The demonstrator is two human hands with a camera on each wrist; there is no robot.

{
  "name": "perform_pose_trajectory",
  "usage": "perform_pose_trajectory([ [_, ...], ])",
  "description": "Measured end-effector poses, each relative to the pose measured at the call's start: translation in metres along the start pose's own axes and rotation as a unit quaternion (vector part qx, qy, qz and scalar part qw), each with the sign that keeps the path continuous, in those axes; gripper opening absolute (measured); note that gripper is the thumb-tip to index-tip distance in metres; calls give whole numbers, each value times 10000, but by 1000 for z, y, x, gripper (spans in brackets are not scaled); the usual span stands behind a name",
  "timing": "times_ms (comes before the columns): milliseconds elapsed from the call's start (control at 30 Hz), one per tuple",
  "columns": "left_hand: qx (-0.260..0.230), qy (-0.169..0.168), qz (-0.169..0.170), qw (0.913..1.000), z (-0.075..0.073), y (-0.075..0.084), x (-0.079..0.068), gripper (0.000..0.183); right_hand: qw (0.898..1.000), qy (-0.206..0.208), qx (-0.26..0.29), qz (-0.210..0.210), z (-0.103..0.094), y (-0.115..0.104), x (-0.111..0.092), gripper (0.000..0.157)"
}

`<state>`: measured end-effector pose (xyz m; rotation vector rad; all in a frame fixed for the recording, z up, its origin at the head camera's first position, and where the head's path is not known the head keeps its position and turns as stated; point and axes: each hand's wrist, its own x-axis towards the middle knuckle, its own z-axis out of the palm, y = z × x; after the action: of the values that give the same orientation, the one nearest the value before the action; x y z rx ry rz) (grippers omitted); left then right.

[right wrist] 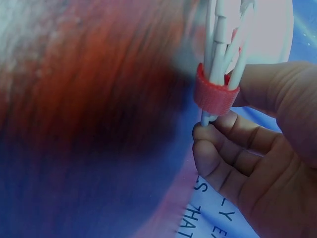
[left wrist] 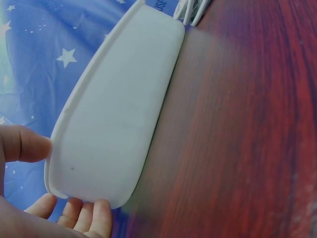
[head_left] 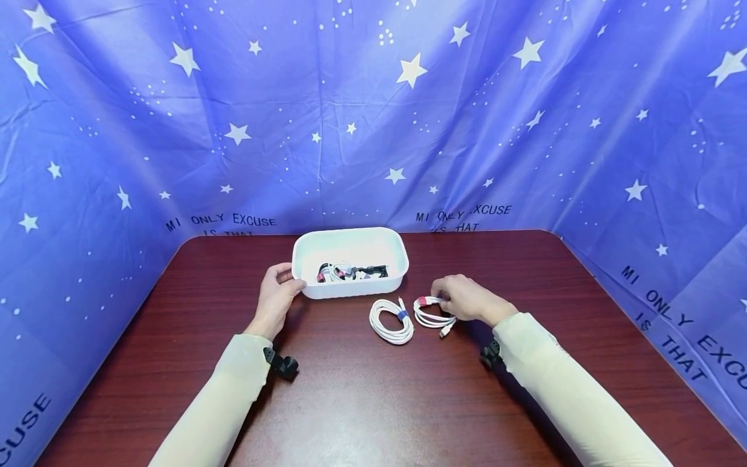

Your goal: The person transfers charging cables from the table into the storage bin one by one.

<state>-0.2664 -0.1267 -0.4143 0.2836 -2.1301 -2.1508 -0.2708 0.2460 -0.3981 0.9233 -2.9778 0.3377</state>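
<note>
My left hand (head_left: 274,301) grips the left end of a white plastic bin (head_left: 350,289). In the left wrist view, the thumb lies at the rim of the bin (left wrist: 114,99) and the fingertips touch its end wall. To the right, my right hand (head_left: 467,298) pinches a coiled white charging cable (right wrist: 220,44) bound by a red hook-and-loop strap (right wrist: 217,96). The cable's connector end (head_left: 446,331) sticks out toward me. Just left of this coil, a second coiled white cable (head_left: 376,323) with a blue strap (head_left: 403,315) lies on the table.
Inside the bin are several bundled cables (head_left: 370,271), black and white. The dark red wooden table (head_left: 350,402) ends at a blue star-printed curtain (head_left: 327,155) behind and on both sides. Wrist cameras (head_left: 283,364) are strapped over both sleeves.
</note>
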Motion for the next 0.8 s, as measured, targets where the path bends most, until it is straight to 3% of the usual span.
perform_pose_trajectory([
  [500,-20,-6,15,10000,0,-1,0,58,9998,107,-135,-116,-26,-6,10,14],
  [800,-42,-2,7,10000,0,1,0,59,9987,233,-296,-347,-49,-21,31,15],
])
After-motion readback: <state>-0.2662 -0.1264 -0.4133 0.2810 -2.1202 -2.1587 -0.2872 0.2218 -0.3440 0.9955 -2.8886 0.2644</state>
